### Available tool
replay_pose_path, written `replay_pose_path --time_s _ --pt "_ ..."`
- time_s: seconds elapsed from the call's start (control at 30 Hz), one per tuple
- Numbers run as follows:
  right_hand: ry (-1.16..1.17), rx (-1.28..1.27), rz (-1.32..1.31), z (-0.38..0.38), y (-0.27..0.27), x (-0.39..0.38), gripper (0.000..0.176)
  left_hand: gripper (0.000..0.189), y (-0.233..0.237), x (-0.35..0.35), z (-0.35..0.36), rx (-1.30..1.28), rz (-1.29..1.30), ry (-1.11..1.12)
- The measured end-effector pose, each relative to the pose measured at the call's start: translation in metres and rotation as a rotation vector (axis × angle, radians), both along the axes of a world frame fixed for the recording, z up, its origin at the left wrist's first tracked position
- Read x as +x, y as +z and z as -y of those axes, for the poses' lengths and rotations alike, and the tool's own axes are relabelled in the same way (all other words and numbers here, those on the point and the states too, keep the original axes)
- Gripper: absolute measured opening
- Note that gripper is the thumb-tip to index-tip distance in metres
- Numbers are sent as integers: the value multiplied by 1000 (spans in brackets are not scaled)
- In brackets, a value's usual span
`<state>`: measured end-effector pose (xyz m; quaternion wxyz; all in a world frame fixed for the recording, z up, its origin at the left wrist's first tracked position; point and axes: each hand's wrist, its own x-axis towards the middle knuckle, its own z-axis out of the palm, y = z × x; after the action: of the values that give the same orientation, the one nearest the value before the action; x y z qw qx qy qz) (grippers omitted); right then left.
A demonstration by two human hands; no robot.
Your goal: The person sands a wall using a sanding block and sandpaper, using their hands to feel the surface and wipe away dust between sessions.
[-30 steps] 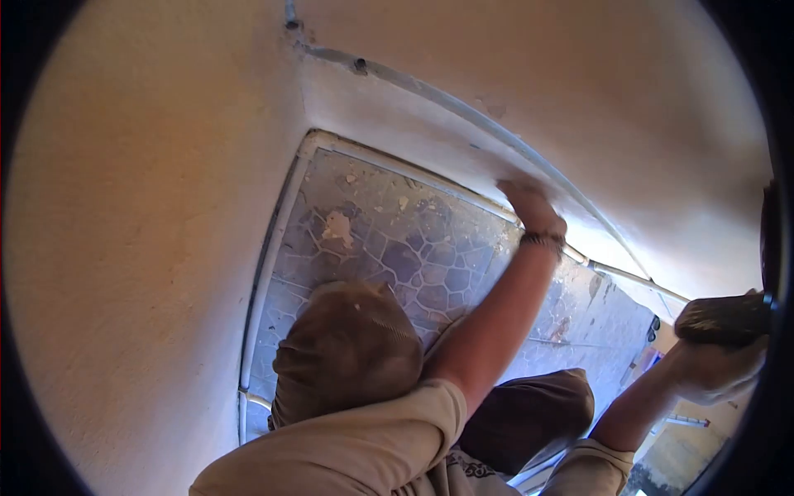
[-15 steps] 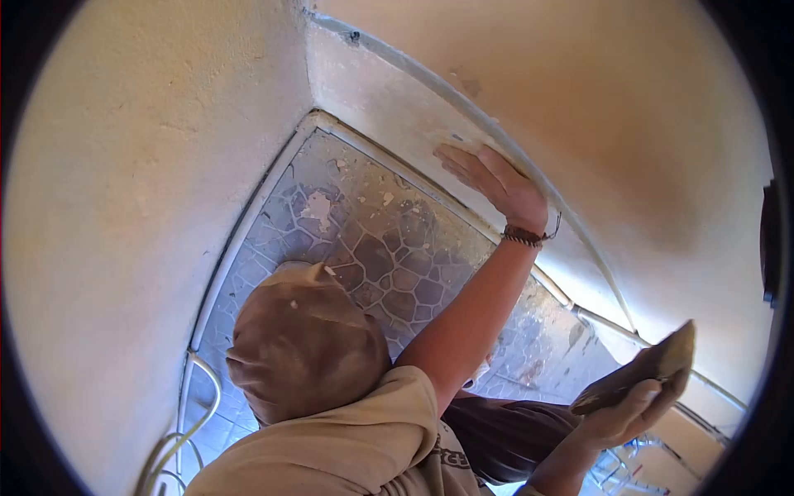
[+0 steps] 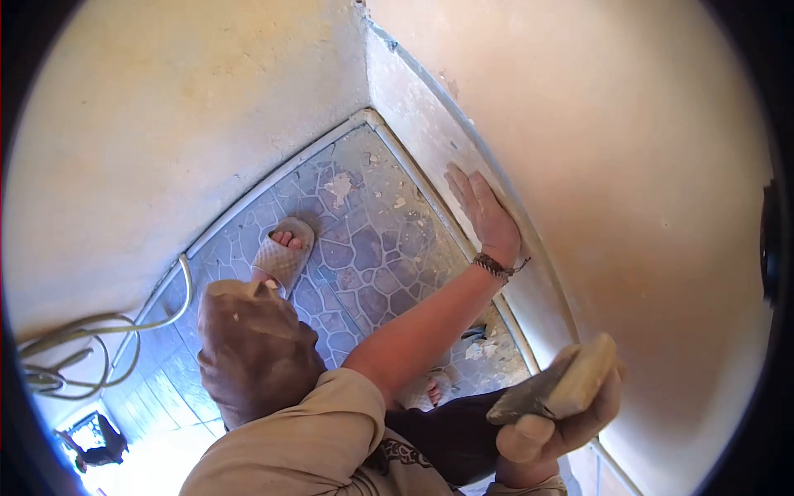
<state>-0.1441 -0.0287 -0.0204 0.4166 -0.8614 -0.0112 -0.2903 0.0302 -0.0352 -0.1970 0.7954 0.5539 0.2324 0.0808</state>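
My left hand [image 3: 490, 217], with a braided band on its wrist, lies flat against the pale lower wall [image 3: 413, 103], just below a raised curved edge [image 3: 488, 157]. Its fingers are stretched out and hold nothing. At the lower right, my right hand [image 3: 562, 430] grips a wedge-shaped block [image 3: 583, 380], yellowish on one side and dark grey on the other. The block is held in the air, apart from my left hand.
Below is a patterned tile floor [image 3: 356, 256] with pale flakes and stains. One foot in a beige slipper [image 3: 289, 248] stands there, near a brown-covered knee [image 3: 256, 355]. A looped hose [image 3: 99, 322] lies at the left. Walls meet at the upper corner.
The view has turned and shifted, so the slippered foot and more of the hose show. My right hand with the block appears further left. My left hand stays flat on the wall.
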Motion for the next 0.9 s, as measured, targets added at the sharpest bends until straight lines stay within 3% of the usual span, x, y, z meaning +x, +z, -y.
replay_pose_path --time_s 0.1,0.27,0.37,0.47,0.57,0.67,0.7,0.77,0.87,0.9 --pt "133 -9 -20 -2 1 27 73 64 -2 -22 4 78 32 -70" --pt "277 351 26 -28 -8 47 73 63 4 -68 9 191 140 -168" --pt "455 268 45 -38 6 45 67 63 13 -82 5 263 226 -163" --pt "489 207 95 -40 12 38 59 63 30 -71 -1 357 362 -125" --pt "398 136 65 -18 11 24 58 63 57 -13 -11 473 543 -46" --pt "113 415 -26 4 12 -1 63 62 79 55 -28 571 600 -29" --pt "42 400 -28 9 15 -9 65 62 85 67 -38 596 589 -33" --pt "-110 356 -11 11 24 -21 69 68 100 84 -53 410 540 -5" --pt "-362 239 81 3 33 -35 74 69 99 60 -39 344 534 2" --pt "-342 205 108 3 38 -41 69 68 92 36 -26 401 621 -14"
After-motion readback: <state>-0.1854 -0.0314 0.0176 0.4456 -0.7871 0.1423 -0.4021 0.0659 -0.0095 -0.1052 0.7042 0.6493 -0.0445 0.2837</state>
